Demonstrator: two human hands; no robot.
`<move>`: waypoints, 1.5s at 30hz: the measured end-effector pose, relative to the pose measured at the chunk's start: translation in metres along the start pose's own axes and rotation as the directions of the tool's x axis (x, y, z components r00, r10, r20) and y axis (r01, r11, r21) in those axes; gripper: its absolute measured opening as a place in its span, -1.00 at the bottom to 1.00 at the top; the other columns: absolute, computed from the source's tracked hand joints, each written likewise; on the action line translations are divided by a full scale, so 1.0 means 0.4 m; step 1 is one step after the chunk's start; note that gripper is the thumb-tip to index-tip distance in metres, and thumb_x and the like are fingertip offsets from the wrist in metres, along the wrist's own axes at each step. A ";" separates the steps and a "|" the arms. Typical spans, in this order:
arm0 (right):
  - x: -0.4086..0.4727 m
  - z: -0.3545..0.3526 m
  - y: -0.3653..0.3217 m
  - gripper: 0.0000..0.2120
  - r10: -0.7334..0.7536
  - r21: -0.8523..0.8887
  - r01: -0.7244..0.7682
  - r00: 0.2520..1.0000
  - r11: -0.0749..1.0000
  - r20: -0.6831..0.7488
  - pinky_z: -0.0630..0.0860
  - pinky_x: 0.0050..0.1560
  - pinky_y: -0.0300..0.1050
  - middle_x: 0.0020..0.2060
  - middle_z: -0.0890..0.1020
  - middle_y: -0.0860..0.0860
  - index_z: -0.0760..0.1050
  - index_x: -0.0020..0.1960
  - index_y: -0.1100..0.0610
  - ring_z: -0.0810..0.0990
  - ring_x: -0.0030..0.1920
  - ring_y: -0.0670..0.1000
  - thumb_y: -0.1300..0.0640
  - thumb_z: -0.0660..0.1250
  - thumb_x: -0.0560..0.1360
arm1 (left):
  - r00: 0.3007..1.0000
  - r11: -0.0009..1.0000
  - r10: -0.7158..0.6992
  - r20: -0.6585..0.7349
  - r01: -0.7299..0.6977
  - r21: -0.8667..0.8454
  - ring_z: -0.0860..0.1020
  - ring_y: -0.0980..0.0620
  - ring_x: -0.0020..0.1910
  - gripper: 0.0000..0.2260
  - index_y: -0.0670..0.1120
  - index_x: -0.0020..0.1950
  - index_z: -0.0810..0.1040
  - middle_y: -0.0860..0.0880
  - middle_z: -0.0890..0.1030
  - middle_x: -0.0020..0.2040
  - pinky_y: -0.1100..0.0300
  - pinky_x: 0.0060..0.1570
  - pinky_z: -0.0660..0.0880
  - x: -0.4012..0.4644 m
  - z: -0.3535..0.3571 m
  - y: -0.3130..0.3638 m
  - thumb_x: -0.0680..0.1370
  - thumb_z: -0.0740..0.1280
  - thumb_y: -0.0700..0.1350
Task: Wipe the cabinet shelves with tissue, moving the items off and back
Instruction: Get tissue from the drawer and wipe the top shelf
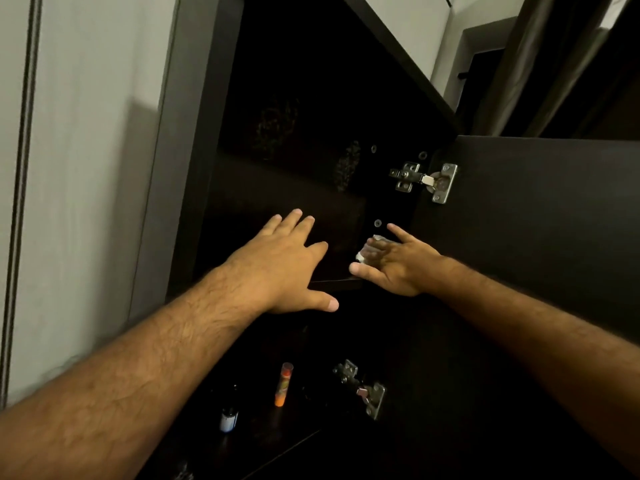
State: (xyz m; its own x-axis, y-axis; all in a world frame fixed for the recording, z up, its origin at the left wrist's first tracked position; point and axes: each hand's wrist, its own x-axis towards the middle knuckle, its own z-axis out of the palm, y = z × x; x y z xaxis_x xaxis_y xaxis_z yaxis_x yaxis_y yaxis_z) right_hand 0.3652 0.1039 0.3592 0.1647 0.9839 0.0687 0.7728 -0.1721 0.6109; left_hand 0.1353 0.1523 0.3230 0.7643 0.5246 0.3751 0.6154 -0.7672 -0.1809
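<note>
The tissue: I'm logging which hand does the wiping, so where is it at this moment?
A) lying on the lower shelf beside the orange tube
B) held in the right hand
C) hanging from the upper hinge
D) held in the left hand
B: the crumpled tissue sits under the fingers of the right hand at the shelf, while the left hand is spread flat and holds nothing.

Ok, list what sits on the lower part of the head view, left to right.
Small dark bottle → orange tube → lower hinge. Above them, left hand, then right hand with tissue.
</note>
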 end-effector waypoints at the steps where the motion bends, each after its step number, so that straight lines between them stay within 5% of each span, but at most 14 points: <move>1: -0.015 -0.004 0.003 -0.04 -0.011 -0.004 0.011 1.000 1.000 -0.004 -0.43 0.45 0.02 0.57 0.05 0.00 0.03 0.58 0.04 -0.16 0.55 -0.10 -0.45 -0.45 0.37 | 1.000 1.000 0.004 0.007 -0.004 -0.004 -0.30 -0.11 0.55 -0.14 0.03 0.59 0.00 -0.16 -0.20 0.59 -0.05 0.52 -0.24 -0.001 -0.001 -0.001 0.44 0.16 0.45; 6: -0.095 -0.007 0.028 -0.06 -0.091 -0.189 0.077 0.993 0.979 -0.070 -0.42 0.47 0.08 0.54 0.18 -0.08 0.14 0.55 0.01 -0.14 0.55 -0.10 -0.45 -0.44 0.38 | 1.000 1.000 0.006 0.027 -0.006 -0.015 -0.31 -0.13 0.54 -0.14 0.02 0.59 0.00 -0.16 -0.21 0.59 -0.09 0.52 -0.23 -0.001 -0.003 0.000 0.45 0.18 0.43; 11: -0.056 -0.031 0.071 0.05 0.126 -0.240 -0.167 0.976 0.956 -0.176 -0.40 0.48 0.10 0.58 -0.11 -0.02 -0.16 0.58 0.05 -0.27 0.54 -0.04 -0.53 -0.53 0.27 | 0.999 1.000 0.000 0.048 0.001 -0.012 -0.33 -0.13 0.53 -0.13 0.01 0.60 -0.04 -0.16 -0.24 0.58 -0.10 0.52 -0.23 0.001 0.001 0.002 0.45 0.19 0.43; 19: 0.064 -0.023 0.052 -0.06 0.267 -0.245 -0.351 0.910 0.904 -0.318 -0.40 0.48 0.09 0.57 -0.20 0.04 -0.25 0.57 0.11 -0.34 0.53 0.04 -0.49 -0.39 0.40 | 0.996 1.000 -0.027 0.086 0.028 -0.012 -0.35 -0.13 0.53 -0.09 0.01 0.60 -0.08 -0.15 -0.25 0.58 -0.10 0.52 -0.25 0.007 0.003 0.004 0.44 0.20 0.44; 26: 0.114 -0.004 0.011 -0.09 0.287 -0.160 -0.346 0.909 0.925 -0.303 -0.43 0.47 0.08 0.57 -0.21 0.05 -0.24 0.57 0.12 -0.36 0.53 0.05 -0.47 -0.37 0.43 | 0.995 0.999 -0.050 0.090 0.052 -0.017 -0.35 -0.13 0.53 -0.07 0.00 0.59 -0.13 -0.15 -0.26 0.58 -0.10 0.52 -0.25 0.009 0.001 0.004 0.43 0.20 0.44; 32: 0.074 0.016 0.011 -0.19 0.149 -0.236 -0.204 0.961 0.950 -0.231 -0.43 0.46 0.15 0.58 -0.12 0.01 -0.11 0.59 0.00 -0.30 0.54 0.01 -0.44 -0.33 0.48 | 0.995 0.998 -0.050 0.088 0.052 -0.023 -0.37 -0.13 0.52 -0.05 -0.01 0.59 -0.15 -0.15 -0.28 0.57 -0.10 0.51 -0.28 0.008 0.002 0.005 0.43 0.20 0.45; 45: 0.114 -0.118 0.041 0.00 0.317 -0.584 -0.436 0.900 0.684 -0.300 -0.53 0.38 0.24 0.57 -0.09 0.14 -0.18 0.57 0.18 -0.27 0.55 0.14 -0.53 -0.26 0.42 | 0.995 0.998 -0.039 0.093 0.043 -0.048 -0.39 -0.13 0.51 0.00 -0.07 0.58 -0.24 -0.16 -0.33 0.56 -0.11 0.51 -0.29 0.006 0.002 0.002 0.43 0.16 0.47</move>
State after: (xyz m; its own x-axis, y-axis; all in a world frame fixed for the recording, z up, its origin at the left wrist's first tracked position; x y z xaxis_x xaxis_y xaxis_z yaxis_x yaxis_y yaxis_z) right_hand 0.3563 0.1483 0.4096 0.2095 0.8447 0.4925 0.0989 -0.5194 0.8488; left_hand 0.1379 0.1532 0.3231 0.7544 0.5859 0.2960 0.6379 -0.7607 -0.1203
